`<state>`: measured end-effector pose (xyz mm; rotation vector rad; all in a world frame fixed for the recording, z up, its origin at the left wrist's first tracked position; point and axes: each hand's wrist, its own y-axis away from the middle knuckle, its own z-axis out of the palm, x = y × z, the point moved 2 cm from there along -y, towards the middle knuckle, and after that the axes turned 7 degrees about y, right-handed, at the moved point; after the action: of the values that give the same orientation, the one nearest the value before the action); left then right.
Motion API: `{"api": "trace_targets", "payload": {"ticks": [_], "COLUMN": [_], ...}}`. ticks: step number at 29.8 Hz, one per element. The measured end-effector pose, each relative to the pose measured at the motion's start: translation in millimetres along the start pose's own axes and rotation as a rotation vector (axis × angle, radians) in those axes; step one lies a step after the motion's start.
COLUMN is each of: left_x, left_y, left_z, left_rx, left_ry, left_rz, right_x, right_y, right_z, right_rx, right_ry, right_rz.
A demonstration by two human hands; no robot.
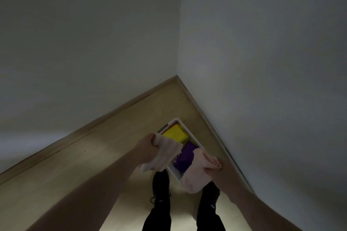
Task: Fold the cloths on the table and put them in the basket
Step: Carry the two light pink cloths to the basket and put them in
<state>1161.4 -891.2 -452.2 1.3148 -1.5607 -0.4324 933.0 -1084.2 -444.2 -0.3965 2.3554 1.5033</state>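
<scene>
Both hands, left hand (pixel 150 141) and right hand (pixel 218 167), gripped a pink cloth (pixel 195 172) over the basket (pixel 176 121) already holding yellow cloth (pixel 175 133) and purple cloth (pixel 185 155); task looked nearly done.

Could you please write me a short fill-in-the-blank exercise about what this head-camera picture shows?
1. Both hands, left hand and right hand, hold a pale ____ cloth.
2. The white plastic basket stands on the wooden ____, in the room's corner.
3. Inside the basket, beside the folded purple cloth, lies a folded ____ cloth.

Missing words: pink; floor; yellow
</scene>
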Motion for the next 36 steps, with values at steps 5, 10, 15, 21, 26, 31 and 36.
{"api": "trace_targets", "payload": {"ticks": [5,10,15,21,26,31,36], "left_x": [-22.6,-27.9,-37.3,-36.3,-46.0,-57.4,-68.9], "left_y": [-78.7,-127.3,-173.4,-214.9,-238.4,-247.4,-246.8], "left_z": [40.5,71.0,90.8,114.9,134.3,150.7,164.0], "left_rx": [0.001,-0.044,-0.079,-0.123,-0.194,-0.128,-0.019], "left_ry": [-0.028,-0.066,-0.078,-0.254,-0.367,-0.412,-0.529], "left_rz": [-0.008,-0.02,-0.001,0.004,0.033,0.016,0.129], "right_x": [30.2,51.2,69.1,86.2,101.0,117.2,114.5], "right_y": [-72.3,-117.3,-157.6,-199.3,-227.1,-249.8,-259.3], "right_z": [38.1,65.2,88.0,104.0,116.1,123.2,144.8], "right_rx": [-0.026,-0.078,-0.092,-0.108,-0.183,-0.071,-0.101], "right_ry": [0.006,-0.003,-0.041,-0.013,0.107,0.177,0.356], "right_rz": [0.031,0.039,0.103,0.123,0.18,0.176,0.138]}}
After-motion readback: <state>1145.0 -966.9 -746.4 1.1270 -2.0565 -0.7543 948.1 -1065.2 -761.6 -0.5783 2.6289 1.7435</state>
